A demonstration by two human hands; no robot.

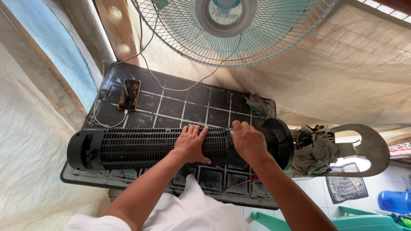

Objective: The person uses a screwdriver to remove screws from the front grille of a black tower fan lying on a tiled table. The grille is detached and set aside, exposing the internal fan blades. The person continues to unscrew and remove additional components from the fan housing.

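A black tower fan (150,147) lies across the counter (192,102). Left hand (191,143) rests flat, open, on its grille; right hand (248,141) grips what may be a screwdriver (229,131) — casing not yet opened.

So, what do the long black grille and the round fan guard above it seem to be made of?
The long black grille looks like moulded plastic with a matte, dusty finish: its slats are thick, even and all one colour. The round fan guard looks like thin metal wire, coated pale or white: fine spokes run out from the hub. The coating itself I cannot tell for sure.
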